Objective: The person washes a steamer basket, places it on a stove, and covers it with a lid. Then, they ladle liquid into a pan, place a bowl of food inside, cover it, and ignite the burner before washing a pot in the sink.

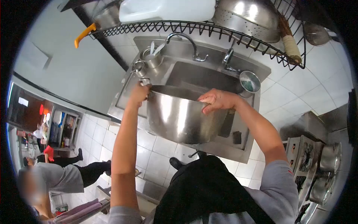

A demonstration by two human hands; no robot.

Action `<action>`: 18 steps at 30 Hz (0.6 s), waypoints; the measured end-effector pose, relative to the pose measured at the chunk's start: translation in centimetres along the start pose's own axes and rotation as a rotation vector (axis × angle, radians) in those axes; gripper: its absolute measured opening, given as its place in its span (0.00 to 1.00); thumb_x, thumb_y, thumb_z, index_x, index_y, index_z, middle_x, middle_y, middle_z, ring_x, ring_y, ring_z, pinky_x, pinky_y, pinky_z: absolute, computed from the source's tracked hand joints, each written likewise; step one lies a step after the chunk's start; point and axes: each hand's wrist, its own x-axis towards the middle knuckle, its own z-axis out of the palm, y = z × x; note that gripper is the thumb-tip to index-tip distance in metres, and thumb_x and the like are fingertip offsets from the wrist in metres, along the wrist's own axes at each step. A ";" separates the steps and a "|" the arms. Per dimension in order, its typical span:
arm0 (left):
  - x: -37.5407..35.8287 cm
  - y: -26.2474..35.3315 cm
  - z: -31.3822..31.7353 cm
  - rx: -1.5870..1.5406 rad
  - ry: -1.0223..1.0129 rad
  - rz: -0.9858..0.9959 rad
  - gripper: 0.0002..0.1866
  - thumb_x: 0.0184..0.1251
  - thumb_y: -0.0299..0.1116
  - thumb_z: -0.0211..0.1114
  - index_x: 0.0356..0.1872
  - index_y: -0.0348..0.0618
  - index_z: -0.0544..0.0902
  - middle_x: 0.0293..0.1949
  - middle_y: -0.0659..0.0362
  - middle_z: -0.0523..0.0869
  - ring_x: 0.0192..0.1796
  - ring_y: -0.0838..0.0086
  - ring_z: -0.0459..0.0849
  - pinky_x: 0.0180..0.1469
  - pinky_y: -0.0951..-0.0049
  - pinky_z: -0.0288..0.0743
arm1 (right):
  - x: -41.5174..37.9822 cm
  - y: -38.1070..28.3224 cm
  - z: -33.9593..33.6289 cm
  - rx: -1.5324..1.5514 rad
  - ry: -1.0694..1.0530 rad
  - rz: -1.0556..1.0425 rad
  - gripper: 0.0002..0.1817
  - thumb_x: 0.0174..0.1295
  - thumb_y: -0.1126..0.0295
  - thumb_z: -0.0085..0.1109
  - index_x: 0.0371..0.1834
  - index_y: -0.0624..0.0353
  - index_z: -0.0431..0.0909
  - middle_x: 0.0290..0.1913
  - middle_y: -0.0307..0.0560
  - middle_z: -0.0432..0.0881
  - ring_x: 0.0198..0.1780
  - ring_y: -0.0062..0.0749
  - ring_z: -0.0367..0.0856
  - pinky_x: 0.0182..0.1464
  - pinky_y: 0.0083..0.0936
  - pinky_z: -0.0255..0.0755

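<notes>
A large stainless steel pot (182,115) is held between my two hands over the front part of the steel sink unit (121,100). My left hand (140,93) is closed at the pot's left side, by its rim and a metal handle. On the right, my right hand (220,99) grips the rim, fingers bent over the edge. Only a dark strip of the pot's inside shows. Behind it lies the sink basin (201,74), partly hidden by the pot. A small metal bowl (250,82) with something green inside stands right of the basin.
A curved tap (186,35) and a second tap (228,58) rise behind the basin. Small metal pots (151,58) with utensils stand at the left. Overhead, a black wire rack (167,25) holds a colander (248,18). A co-worker (63,177) is at the lower left.
</notes>
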 end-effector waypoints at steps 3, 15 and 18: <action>-2.3 1.5 6.1 0.042 0.063 0.549 0.29 0.68 0.49 0.66 0.53 0.27 0.78 0.34 0.47 0.86 0.37 0.69 0.84 0.37 0.65 0.77 | 0.5 4.1 -2.2 0.081 0.002 0.055 0.42 0.50 0.50 0.78 0.65 0.65 0.74 0.57 0.51 0.82 0.58 0.33 0.79 0.58 0.28 0.73; 0.7 -1.0 16.0 -0.073 -0.328 0.475 0.20 0.61 0.42 0.75 0.21 0.35 0.80 0.15 0.67 0.71 0.22 0.82 0.67 0.23 0.71 0.61 | 3.5 9.4 -6.2 -0.198 0.108 -0.106 0.33 0.52 0.52 0.72 0.60 0.58 0.80 0.58 0.46 0.82 0.58 0.35 0.79 0.60 0.30 0.71; 2.9 -1.0 17.2 -0.156 -0.237 0.393 0.21 0.62 0.39 0.74 0.17 0.36 0.77 0.15 0.68 0.68 0.22 0.84 0.63 0.22 0.73 0.57 | 4.4 9.7 -7.6 -0.254 0.187 -0.127 0.30 0.54 0.53 0.71 0.57 0.60 0.82 0.56 0.48 0.83 0.57 0.35 0.80 0.60 0.30 0.71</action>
